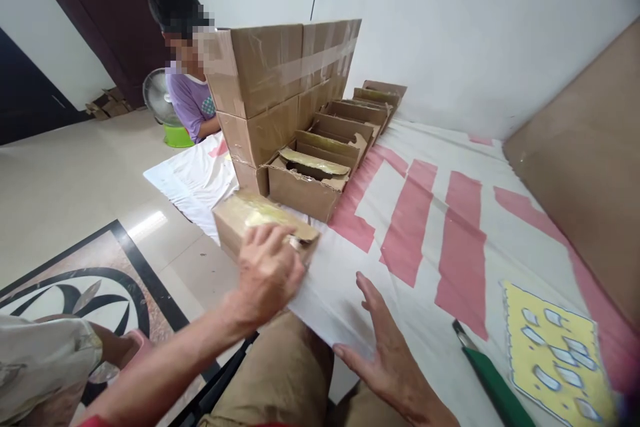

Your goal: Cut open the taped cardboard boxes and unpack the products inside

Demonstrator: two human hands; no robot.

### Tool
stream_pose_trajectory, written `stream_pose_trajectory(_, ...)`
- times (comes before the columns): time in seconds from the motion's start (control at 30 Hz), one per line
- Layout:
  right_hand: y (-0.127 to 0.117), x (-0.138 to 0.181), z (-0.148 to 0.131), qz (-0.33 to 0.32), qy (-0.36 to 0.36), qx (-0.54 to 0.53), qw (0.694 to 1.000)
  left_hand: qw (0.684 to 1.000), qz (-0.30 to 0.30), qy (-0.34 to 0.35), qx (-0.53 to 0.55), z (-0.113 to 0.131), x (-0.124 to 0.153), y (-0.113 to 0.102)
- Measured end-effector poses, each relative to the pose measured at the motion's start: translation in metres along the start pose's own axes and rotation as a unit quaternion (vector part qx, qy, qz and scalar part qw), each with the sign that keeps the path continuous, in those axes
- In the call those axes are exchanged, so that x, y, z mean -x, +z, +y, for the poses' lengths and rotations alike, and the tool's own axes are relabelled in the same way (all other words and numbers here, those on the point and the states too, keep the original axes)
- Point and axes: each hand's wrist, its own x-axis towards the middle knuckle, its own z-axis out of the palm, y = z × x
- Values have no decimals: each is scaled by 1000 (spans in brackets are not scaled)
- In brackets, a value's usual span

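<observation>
Cardboard is everywhere on this floor. Nearest, at the left edge of the white cloth with red stripes (pixel 425 227), lies a small cardboard box (pixel 240 217) with a shiny gold-coloured top. The person's left hand (pixel 267 270) lies over its near right corner, fingers (pixel 285 240) bent and close together on the top. Whether they truly grip the box or only press on it, I cannot tell. The right hand (pixel 387 347) lies just right of the box, apart from it, palm down on the cloth with its fingers straight and slightly spread, holding nothing.

Beyond the box a row of open boxes (pixel 310 180) runs away toward the far wall, and stacked taped cartons (pixel 270 80) stand along their left side. Behind those sits another person (pixel 187 100) in a purple shirt, beside a fan (pixel 157 97) and a green tub (pixel 177 137). Near right lie a green-handled tool (pixel 493 380) and a yellow sheet (pixel 555 347) of small pale pieces. A big cardboard panel (pixel 590 160) leans at the right.
</observation>
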Motion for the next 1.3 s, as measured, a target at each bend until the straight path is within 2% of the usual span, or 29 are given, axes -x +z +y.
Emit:
stream_pose_trajectory(0.07,0,5,-4,10,25,-29,999,998,-10,-20,66,46,4,8)
stream_pose_trajectory(0.13,-1,9,-4,37,58,-62,996,992,-42,-29,113,80,10,9)
stream_pose_trajectory(0.2,1,10,-4,64,86,-95,990,984,-71,-23,161,97,19,5)
stream_pose_trajectory(0.23,2,10,-4,75,95,-108,987,981,-72,-19,180,98,23,1)
stream_pose_trajectory(0.33,10,5,-9,100,99,-124,982,983,-2,-59,173,68,36,-5)
stream_pose_trajectory(0.4,16,0,-14,117,85,-130,981,977,55,-147,142,32,40,-3)
stream_pose_trajectory(0.43,17,-3,-16,122,77,-134,980,966,64,-203,144,13,41,-1)
stream_pose_trajectory(0.5,16,-7,-21,126,65,-136,981,925,21,-312,217,-18,42,8)
stream_pose_trajectory(0.57,10,-9,-28,125,64,-123,982,869,-21,-388,306,-35,43,17)
stream_pose_trajectory(0.6,6,-9,-32,126,63,-114,983,847,-30,-412,334,-37,45,21)
stream_pose_trajectory(0.67,-5,-11,-42,136,52,-98,985,830,-21,-436,347,-35,48,25)
stream_pose_trajectory(0.77,-19,-15,-54,140,13,-88,986,839,10,-444,314,-26,52,21)
stream_pose_trajectory(0.9,-31,-20,-60,106,-29,-108,988,844,31,-453,286,-25,52,14)
stream_pose_trajectory(1.07,-36,-17,-60,97,-17,-170,981,837,53,-453,303,-28,54,15)
stream_pose_trajectory(1.17,-34,-12,-49,94,-13,-193,977,851,43,-440,284,-22,59,18)
stream_pose_trajectory(1.23,-29,-6,-33,107,-1,-228,968,876,25,-408,256,-13,63,20)
stream_pose_trajectory(1.3,-22,3,-12,151,36,-253,955,909,14,-355,218,-3,67,23)
